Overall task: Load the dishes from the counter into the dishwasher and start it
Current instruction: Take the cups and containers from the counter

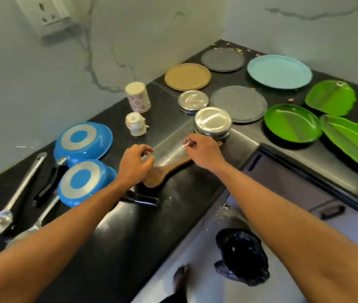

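My left hand [136,162] and my right hand [204,152] each pinch one end of a clear plastic film [169,155], stretched between them just above the black counter [147,232]. Under the film lies a wooden spatula [154,179], partly hidden by my left hand. Two blue pans [84,141] [86,182] lie upside down to the left. Behind my right hand stand two lidded steel containers [213,122] [193,101]. Brown [187,76], grey [239,103], dark grey [222,60] and light blue [279,72] plates lie further back.
Several green leaf-shaped plates [292,123] fill the right counter. Two upturned patterned cups [137,97] [135,124] stand near the wall. Steel ladles [9,217] lie at the left. A dark front with a handle [331,212] sits under the right counter. A black bag [242,256] is on the floor.
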Motion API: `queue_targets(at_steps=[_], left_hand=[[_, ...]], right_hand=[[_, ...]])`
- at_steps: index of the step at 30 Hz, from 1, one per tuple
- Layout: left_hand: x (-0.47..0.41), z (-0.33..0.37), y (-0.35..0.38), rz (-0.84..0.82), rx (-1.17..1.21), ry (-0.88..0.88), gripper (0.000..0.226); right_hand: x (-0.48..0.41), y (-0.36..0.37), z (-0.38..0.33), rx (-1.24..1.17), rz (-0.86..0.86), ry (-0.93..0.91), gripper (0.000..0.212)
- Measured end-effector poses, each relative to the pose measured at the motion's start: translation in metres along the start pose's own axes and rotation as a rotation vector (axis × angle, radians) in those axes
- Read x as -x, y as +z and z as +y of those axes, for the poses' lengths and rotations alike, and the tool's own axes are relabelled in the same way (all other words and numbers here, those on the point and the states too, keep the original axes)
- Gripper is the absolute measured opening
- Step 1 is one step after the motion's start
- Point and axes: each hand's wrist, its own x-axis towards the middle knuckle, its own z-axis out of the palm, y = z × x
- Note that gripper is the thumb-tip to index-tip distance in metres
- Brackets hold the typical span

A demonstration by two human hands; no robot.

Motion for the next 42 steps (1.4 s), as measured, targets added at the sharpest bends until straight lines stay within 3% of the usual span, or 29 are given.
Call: queue_targets(at_steps=[4,9,11,16,19,25,30,37,42], left_hand=[[-0.043,-0.040,-0.014,0.086,-0.034,-0.092,0.050],[-0.085,-0.063,-0.008,0.107,0.142,-0.323,0.106],[-0.096,-0.067,-0.002,0.070,0.128,-0.376,0.119],[-0.120,-0.073,0.003,-0.063,-0.021,-0.399,0.113],[-0.126,-0.074,0.002,-0.177,-0.108,-0.431,0.118],[-0.127,-0.073,-0.004,-0.244,-0.212,-0.391,0.117],[-0.128,-0.071,-0.006,-0.267,-0.289,-0.412,0.117],[-0.118,-0.054,-0.013,-0.230,-0.365,-0.325,0.078],[-0.086,0.001,0.005,-0.070,-0.205,-0.177,0.048]], right_hand=[[-0.071,0.037,-0.026,0.013,-0.086,-0.059,0.023],[-0.131,0.079,-0.034,0.023,-0.119,0.005,0.041],[-0.147,0.091,-0.035,-0.004,-0.096,0.036,0.051],[-0.168,0.119,-0.046,-0.005,-0.135,-0.063,0.096],[-0.177,0.135,-0.056,-0.051,-0.111,-0.076,0.105],[-0.178,0.140,-0.069,-0.128,-0.068,-0.099,0.072],[-0.155,0.119,-0.057,-0.145,0.038,-0.016,0.069],[-0.089,0.039,-0.016,-0.073,0.148,0.022,0.072],[-0.017,-0.012,0.019,-0.065,0.267,0.119,0.077]])
